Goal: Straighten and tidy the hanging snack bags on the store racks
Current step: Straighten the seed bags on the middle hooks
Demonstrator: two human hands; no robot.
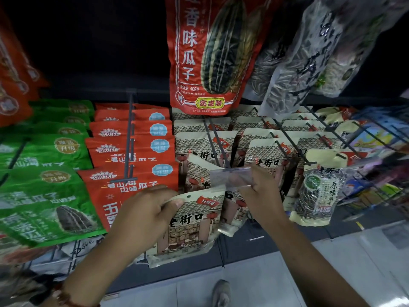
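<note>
Left hand (146,209) pinching top corner of beige brick-print snack bag (190,222), right hand (259,189) gripping clear plastic hook tag (230,177), red seed bags (130,151) alongside

Two hands (143,209), one shoe (221,292), four orange MAOKE bags (130,149).

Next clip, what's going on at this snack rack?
A person stands at a store rack of hanging seed packets. The left hand pinches the top corner of a beige snack bag, which is off its hook and held in front of the rack. The right hand holds the clear tag at the tip of the peg where matching beige bags hang. Red bags and green bags hang to the left. The bag looks about to go onto that peg.
</note>
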